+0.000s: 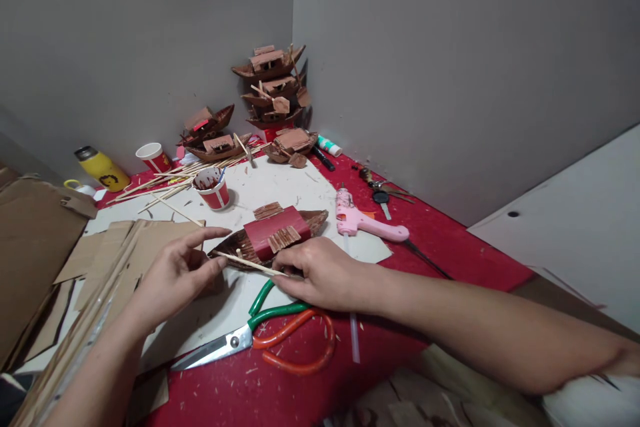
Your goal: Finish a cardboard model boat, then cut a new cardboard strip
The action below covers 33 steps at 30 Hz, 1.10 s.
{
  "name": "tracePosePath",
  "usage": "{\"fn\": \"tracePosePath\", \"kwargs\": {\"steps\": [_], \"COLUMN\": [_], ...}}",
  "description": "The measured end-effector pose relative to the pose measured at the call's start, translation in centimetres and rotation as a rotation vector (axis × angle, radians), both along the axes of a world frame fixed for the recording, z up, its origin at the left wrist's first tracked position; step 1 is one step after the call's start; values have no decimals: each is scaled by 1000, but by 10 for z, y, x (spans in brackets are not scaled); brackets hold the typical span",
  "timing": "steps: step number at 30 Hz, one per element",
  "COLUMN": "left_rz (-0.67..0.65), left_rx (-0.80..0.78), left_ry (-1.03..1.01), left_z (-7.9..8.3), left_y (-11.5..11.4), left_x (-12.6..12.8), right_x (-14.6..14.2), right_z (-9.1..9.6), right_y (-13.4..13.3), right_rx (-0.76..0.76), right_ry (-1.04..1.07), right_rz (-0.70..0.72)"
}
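A brown model boat [316,221] with a red roof [265,230] lies on the white board between my hands. My right hand [315,270] is closed in a pinch on a thin wooden stick [250,263], which runs along the boat's near side. My left hand [180,270] is at the boat's left tip, thumb and forefinger apart; its thumb is close to the stick's left end, and I cannot tell whether they touch. A short peg [239,253] stands up beside the stick. Scissors [235,341] with green and orange handles lie in front of the boat.
A pink glue gun [373,225] and keys [383,199] lie to the right. Behind are a stained paper cup [216,199], loose sticks [145,191] and several finished boats [270,63] by the wall. Cardboard [35,253] and a yellow bottle [103,170] occupy the left.
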<state>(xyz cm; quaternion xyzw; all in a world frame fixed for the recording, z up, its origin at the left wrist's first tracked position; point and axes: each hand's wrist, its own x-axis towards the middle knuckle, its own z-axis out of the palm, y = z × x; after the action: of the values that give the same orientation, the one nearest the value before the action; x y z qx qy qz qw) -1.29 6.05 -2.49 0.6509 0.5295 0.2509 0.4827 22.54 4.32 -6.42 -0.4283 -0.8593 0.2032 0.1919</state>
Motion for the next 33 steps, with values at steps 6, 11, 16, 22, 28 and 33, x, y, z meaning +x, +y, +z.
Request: {"fn": "tracePosePath", "kwargs": {"steps": [6, 11, 16, 22, 28, 33], "left_rz": [180, 333, 556, 661, 699, 728], "left_rx": [178, 274, 407, 516, 301, 54], "left_ry": [-80, -190, -249, -307, -399, -427], "left_z": [4, 0, -4, -5, -6, -12], "left_y": [9, 17, 25, 33, 23, -10], "left_x": [-7, -10, -25, -38, -35, -29], "right_x": [1, 1, 2, 6, 20, 39], "right_z": [2, 3, 4, 11, 27, 37], "right_y": [-1, -2, -2, -7, -3, 16], "right_rx": [8, 27, 62, 89, 140, 254], "right_ry": [-18, -48, -72, -43, 214, 108], "right_rz": [3, 2, 8, -3, -93, -365]}}
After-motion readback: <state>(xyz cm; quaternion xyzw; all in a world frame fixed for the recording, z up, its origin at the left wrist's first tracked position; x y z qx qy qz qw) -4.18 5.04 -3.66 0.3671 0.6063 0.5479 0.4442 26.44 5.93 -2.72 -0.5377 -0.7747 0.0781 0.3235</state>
